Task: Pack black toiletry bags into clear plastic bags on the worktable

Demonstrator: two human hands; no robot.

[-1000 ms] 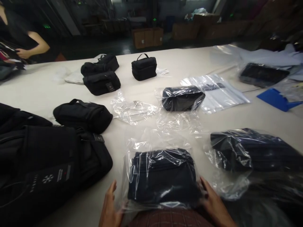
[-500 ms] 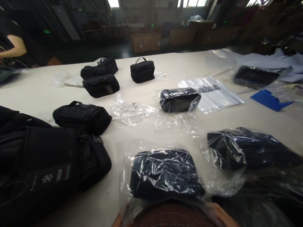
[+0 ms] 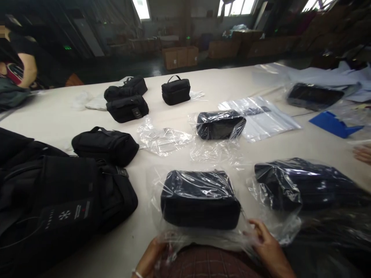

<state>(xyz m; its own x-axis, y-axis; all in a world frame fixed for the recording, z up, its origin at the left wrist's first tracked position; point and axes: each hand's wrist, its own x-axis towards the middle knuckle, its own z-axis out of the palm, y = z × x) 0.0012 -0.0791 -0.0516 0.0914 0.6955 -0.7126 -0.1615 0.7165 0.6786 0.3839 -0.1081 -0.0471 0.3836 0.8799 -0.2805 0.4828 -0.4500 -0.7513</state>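
Right in front of me lies a dark zip pouch [image 3: 199, 208] inside a clear plastic bag [image 3: 214, 235]. The near edge of the bag is drawn toward my body. My left hand [image 3: 153, 251] pinches its left corner, fingers partly covered by the film. At the opposite corner, my right hand [image 3: 265, 241] grips the plastic between thumb and fingers. Close beyond my right hand is another dark bag wrapped in clear plastic [image 3: 307, 181]. A large black bag with a printed tag [image 3: 69, 200] stands to the left.
Several unwrapped black pouches [image 3: 106, 146] stand on the white table [image 3: 174, 116] at left. Farther off are a bagged pouch [image 3: 222, 125], flat plastic bags [image 3: 266, 119] and a blue plastic piece [image 3: 333, 123]. Another person's hand [image 3: 362, 154] shows at right; a person [image 3: 27, 65] is at far left.
The bagged pouch now shows its front side, having tipped up, and the film over it is smoother. Both my hands have come farther into view. A hand has appeared at the right edge.
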